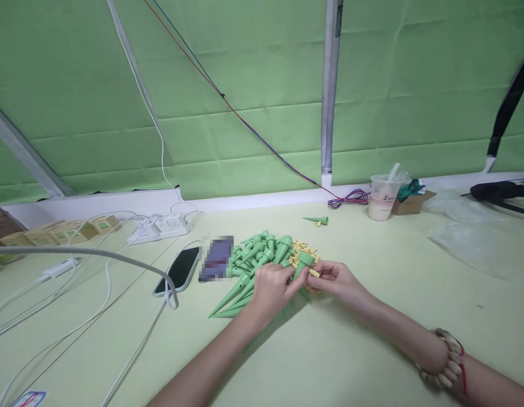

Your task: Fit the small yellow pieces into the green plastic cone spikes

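Observation:
A pile of green cone-shaped plastic spikes [253, 257] lies on the pale green table [338, 350], with several small yellow pieces [301, 249] heaped beside it. My left hand [272, 288] is closed around one green spike [304, 264] at the near edge of the pile. My right hand [336, 281] meets it from the right, fingers pinched on a small yellow piece [314, 273] at the spike's wide end. One lone green spike [317, 220] lies farther back with a yellow piece next to it.
A phone [179, 270] and a blurred card [217, 259] lie left of the pile. White cables [92, 316] and a power strip [162, 227] cover the left side. A plastic cup [382, 198], a small carton [412, 202] and clear plastic bags [469, 237] sit at the back right.

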`<state>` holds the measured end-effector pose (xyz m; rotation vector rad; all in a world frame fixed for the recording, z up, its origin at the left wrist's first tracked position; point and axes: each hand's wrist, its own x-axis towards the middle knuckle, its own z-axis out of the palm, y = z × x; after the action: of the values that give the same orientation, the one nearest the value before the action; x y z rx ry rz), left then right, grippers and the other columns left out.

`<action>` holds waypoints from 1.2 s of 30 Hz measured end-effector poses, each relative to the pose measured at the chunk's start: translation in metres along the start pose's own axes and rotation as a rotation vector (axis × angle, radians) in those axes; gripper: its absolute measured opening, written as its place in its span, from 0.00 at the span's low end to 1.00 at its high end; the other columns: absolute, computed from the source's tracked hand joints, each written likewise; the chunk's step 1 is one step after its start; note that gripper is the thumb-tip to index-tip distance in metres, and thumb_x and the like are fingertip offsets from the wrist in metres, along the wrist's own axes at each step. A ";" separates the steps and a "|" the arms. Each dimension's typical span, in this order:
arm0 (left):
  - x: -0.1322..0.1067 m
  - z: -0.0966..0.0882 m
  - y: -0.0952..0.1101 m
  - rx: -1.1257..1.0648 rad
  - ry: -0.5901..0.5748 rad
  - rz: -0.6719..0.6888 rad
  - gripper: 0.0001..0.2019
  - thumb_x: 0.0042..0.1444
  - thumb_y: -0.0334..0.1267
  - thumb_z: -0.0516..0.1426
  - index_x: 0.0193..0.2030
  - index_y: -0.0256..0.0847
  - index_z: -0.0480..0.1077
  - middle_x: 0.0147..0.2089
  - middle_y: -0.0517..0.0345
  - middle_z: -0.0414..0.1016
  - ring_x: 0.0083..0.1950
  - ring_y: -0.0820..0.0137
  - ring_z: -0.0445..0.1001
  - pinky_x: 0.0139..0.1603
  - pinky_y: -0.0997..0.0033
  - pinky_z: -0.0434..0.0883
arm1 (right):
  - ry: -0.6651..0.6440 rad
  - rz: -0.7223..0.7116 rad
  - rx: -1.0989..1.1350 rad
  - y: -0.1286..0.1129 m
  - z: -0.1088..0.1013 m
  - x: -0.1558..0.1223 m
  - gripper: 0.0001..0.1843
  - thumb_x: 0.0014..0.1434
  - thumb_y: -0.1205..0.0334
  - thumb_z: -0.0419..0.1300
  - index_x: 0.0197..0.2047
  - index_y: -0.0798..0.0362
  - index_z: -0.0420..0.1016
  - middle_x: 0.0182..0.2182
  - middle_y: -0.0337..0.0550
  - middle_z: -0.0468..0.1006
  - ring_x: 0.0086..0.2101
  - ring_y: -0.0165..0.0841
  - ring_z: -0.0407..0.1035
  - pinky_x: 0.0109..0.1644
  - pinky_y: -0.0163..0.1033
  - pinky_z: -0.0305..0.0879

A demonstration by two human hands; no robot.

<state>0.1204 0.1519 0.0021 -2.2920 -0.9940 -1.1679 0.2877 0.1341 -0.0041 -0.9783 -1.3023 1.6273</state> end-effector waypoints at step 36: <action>0.001 -0.003 0.002 0.071 0.105 0.013 0.24 0.55 0.43 0.54 0.12 0.35 0.55 0.11 0.64 0.49 0.17 0.78 0.43 0.21 0.76 0.49 | -0.145 0.051 0.065 -0.010 -0.004 -0.005 0.31 0.45 0.47 0.65 0.44 0.61 0.62 0.32 0.42 0.65 0.28 0.18 0.58 0.30 0.23 0.56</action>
<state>0.1210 0.1493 0.0048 -2.1559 -0.9639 -1.2146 0.2943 0.1326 0.0049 -0.8748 -1.3207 1.7964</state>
